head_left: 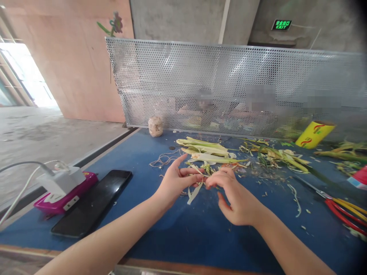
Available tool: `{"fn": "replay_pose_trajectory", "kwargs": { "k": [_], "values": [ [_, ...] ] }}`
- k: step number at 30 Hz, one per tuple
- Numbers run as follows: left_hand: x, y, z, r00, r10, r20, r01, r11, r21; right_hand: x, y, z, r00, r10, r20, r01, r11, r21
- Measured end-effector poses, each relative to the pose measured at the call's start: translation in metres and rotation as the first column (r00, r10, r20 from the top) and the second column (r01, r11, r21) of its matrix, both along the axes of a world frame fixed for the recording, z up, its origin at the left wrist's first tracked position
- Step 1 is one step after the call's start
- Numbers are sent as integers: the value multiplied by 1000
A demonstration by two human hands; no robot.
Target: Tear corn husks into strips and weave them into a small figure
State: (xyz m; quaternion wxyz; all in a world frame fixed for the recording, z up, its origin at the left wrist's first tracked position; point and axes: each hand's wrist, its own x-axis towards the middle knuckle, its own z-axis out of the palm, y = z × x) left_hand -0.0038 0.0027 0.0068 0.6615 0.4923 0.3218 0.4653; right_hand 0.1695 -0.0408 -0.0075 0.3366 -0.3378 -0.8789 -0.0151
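My left hand pinches a small bunch of pale green corn husk strips between thumb and fingers, with the index finger stretched out. Close against it, my right hand has its fingers curled at the same strips, its thumb held apart below. The exact grip of the right fingertips is hidden. Just beyond both hands lies a pile of longer husk leaves on the blue table. A loose tangle of thin string is left of the pile.
A black phone and a magenta power strip with a white charger lie left. Red-and-yellow-handled scissors lie right. A yellow roll, husk scraps and a string ball stand near the perforated metal screen. People sit behind it.
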Motion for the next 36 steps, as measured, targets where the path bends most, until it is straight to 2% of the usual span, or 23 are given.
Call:
{"fn": "replay_pose_trajectory", "kwargs": {
  "k": [3,6,11,16,21,24,27,29,32,34,36],
  "values": [
    [-1,0,1,1000,-17,-1,17,1000,7,1,5,-4,986,-116,-116,125,989,76],
    [-1,0,2,999,-30,-16,30,1000,7,-1,10,-6,964,-230,-136,241,968,67],
    [-1,0,1,997,-56,-56,58,998,20,-1,14,-6,978,-207,-8,207,975,77],
    [-1,-2,-3,980,-190,-64,190,982,-14,3,14,-5,959,-280,-47,284,946,159],
    [-3,-2,-5,966,-250,-66,246,967,-63,2,13,-7,956,-292,-33,293,936,195],
    [-3,-1,-5,969,-244,-35,239,965,-107,1,13,-9,957,-262,-121,277,953,126],
    [-2,0,-6,987,-162,-3,160,976,-145,1,13,-9,951,-248,-183,267,960,88],
    [-1,1,-5,997,-81,18,83,986,-147,1,10,-8,960,-237,-150,260,953,157],
    [0,1,-1,999,33,36,-27,990,-138,-5,3,-4,979,-204,6,185,902,391],
    [1,0,1,997,72,36,-65,986,-156,-11,-3,-3,975,-175,140,82,859,505],
    [2,-2,3,996,77,43,-68,981,-181,-18,-5,-3,946,-215,243,41,822,568]
  ]
}}
